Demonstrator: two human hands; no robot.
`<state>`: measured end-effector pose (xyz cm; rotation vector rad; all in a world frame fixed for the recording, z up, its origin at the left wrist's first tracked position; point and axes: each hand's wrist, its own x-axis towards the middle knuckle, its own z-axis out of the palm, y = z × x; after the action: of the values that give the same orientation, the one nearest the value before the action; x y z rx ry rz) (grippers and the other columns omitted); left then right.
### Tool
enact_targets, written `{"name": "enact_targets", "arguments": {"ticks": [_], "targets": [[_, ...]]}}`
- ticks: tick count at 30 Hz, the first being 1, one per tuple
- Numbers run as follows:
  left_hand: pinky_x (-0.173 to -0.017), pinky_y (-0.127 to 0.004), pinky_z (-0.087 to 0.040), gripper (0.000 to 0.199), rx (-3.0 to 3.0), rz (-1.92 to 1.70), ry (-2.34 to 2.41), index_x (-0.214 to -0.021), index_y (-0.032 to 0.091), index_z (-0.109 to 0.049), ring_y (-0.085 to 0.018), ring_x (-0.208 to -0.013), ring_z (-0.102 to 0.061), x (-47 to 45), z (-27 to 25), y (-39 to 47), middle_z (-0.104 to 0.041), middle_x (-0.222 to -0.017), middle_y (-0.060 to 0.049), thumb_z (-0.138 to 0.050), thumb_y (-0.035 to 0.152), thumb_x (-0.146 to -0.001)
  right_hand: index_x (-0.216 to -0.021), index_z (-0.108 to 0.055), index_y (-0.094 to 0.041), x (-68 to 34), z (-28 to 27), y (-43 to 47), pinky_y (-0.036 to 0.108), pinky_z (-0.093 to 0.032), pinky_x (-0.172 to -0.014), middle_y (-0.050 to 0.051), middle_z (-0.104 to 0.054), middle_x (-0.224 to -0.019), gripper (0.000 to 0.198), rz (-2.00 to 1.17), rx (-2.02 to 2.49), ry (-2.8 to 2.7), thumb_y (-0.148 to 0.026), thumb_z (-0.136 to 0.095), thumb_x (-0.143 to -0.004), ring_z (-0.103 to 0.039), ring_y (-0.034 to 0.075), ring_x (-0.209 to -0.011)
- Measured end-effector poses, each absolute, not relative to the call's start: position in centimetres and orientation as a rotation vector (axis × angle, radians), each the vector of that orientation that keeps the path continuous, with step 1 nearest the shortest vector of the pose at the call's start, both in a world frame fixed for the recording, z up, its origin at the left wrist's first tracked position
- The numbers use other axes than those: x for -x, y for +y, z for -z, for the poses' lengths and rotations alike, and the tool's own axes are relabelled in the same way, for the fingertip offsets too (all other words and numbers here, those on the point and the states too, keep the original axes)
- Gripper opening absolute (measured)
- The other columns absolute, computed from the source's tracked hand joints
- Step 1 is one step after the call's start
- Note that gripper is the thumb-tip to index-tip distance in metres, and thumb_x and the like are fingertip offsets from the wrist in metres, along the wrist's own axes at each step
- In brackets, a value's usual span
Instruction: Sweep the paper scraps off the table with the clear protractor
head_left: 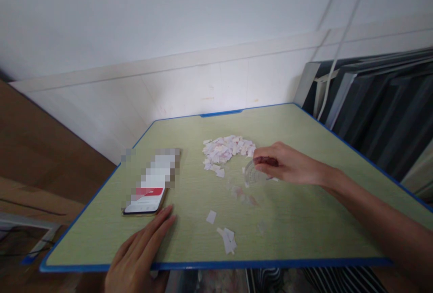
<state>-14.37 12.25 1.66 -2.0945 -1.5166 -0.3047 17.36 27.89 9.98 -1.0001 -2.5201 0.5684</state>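
Observation:
My right hand (pixel 287 164) reaches over the green table (pixel 304 220) and grips a clear plastic cup (pixel 254 175) tipped on its side, beside a heap of small white and pink paper scraps (pixel 226 149). A few loose scraps (pixel 227 239) lie nearer the front edge, and some faint ones (pixel 245 196) sit just below the cup. My left hand (pixel 140 254) rests flat on the table's front edge, fingers together, its tips just below a phone (pixel 152 184) with a lit screen.
The table has a blue rim and stands against a white wall. Dark framed panels (pixel 379 103) lean at the right, with white cables (pixel 338 35) hanging down. A brown wooden surface (pixel 40 148) lies at the left.

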Motion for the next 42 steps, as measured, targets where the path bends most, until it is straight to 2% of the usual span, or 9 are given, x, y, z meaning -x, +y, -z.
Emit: {"name": "enact_targets", "arguments": {"ticks": [10,15,22,30,34,39,42], "targets": [[-0.086,-0.034,-0.042,0.052,2.103,0.306,-1.51,-0.122,0.014,-0.049,-0.02,-0.101,-0.065,14.2,-1.9,12.2,-0.065,-0.122,-0.01,-0.04,0.01,-0.071,-0.06,-0.043,-0.019,-17.7,-10.3,27.9,0.024,-0.024,-0.048,-0.004,-0.045,-0.05,0.023,-0.73,0.979,-2.547,-0.022,-0.045,-0.082,-0.04,0.009,-0.046],[-0.085,-0.034,-0.042,0.05,2.099,0.321,-1.495,-0.121,0.014,-0.05,-0.02,-0.098,-0.066,14.1,-2.0,12.3,-0.067,-0.12,-0.01,-0.042,0.01,-0.072,-0.059,-0.044,-0.019,-18.4,-10.7,28.4,0.024,-0.023,-0.048,-0.004,-0.044,-0.049,0.023,-0.582,1.093,-2.523,-0.022,-0.046,-0.082,-0.04,0.009,-0.045],[-0.085,-0.034,-0.042,0.053,2.096,0.317,-1.521,-0.122,0.016,-0.048,-0.02,-0.1,-0.066,14.3,-1.7,12.2,-0.066,-0.122,-0.01,-0.042,0.012,-0.07,-0.069,-0.049,-0.018,-17.5,-10.0,28.3,0.024,-0.026,-0.05,-0.002,-0.05,-0.054,0.019,-0.504,1.117,-2.457,-0.023,-0.042,-0.086,-0.043,0.01,-0.049],[-0.084,-0.034,-0.043,0.052,2.09,0.294,-1.484,-0.122,0.015,-0.049,-0.021,-0.096,-0.067,14.2,-1.9,12.3,-0.067,-0.12,-0.011,-0.041,0.012,-0.071,-0.069,-0.053,-0.018,-18.3,-10.2,28.5,0.025,-0.023,-0.05,-0.001,-0.051,-0.054,0.018,-0.39,1.185,-2.469,-0.021,-0.044,-0.084,-0.043,0.011,-0.049],[-0.086,-0.034,-0.042,0.052,2.113,0.324,-1.51,-0.122,0.014,-0.049,-0.021,-0.1,-0.065,14.2,-2.0,12.3,-0.065,-0.122,-0.01,-0.041,0.01,-0.071,-0.068,-0.051,-0.018,-18.2,-10.3,28.4,0.025,-0.022,-0.049,-0.002,-0.05,-0.053,0.017,-0.374,1.181,-2.499,-0.02,-0.045,-0.084,-0.043,0.011,-0.048],[-0.085,-0.034,-0.042,0.052,2.09,0.317,-1.522,-0.121,0.015,-0.049,-0.021,-0.099,-0.065,14.1,-1.9,12.3,-0.066,-0.12,-0.01,-0.041,0.009,-0.07,-0.078,-0.055,-0.017,-17.5,-9.6,28.3,0.024,-0.028,-0.05,0.0,-0.054,-0.06,0.019,-0.367,1.138,-2.391,-0.025,-0.042,-0.09,-0.046,0.012,-0.05],[-0.085,-0.034,-0.042,0.053,2.096,0.322,-1.517,-0.122,0.015,-0.049,-0.021,-0.098,-0.065,14.1,-1.8,12.2,-0.066,-0.121,-0.01,-0.041,0.01,-0.07,-0.087,-0.056,-0.017,-16.3,-8.4,28.2,0.025,-0.035,-0.058,0.004,-0.061,-0.073,0.021,-0.367,1.047,-2.428,-0.026,-0.039,-0.094,-0.054,0.015,-0.062]]}}
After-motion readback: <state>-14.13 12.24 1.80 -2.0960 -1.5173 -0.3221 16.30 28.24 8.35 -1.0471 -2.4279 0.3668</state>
